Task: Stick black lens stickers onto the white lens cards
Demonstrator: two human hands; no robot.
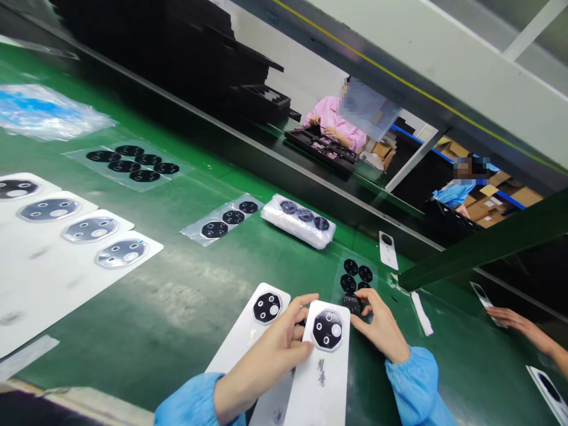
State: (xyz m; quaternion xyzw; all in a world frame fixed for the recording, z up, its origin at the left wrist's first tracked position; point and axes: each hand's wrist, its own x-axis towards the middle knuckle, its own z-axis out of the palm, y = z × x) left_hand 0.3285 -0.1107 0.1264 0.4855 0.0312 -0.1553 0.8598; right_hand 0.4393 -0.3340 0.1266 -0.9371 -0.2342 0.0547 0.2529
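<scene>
My left hand [277,343] grips the upper left edge of a white phone back cover [326,378], fingers behind it and thumb on its front. A black octagonal camera sticker [327,330] with ring-shaped openings sits near the cover's top, above dark handwritten marks. My right hand [381,322] pinches a dark octagonal piece [352,304] between thumb and index finger, just right of the cover's top corner. That piece overlaps the lower end of a clear sheet of black stickers [364,273]. Another white back cover [248,337] with a similar sticker lies partly behind my left hand.
A wrapped stack of sticker sheets [297,222] lies ahead, beside a strip of three stickers [229,220]. Several large white covers [53,278] lie at left. A co-worker's hand [510,316] touches a cover at right. A green post [488,236] slants across the right.
</scene>
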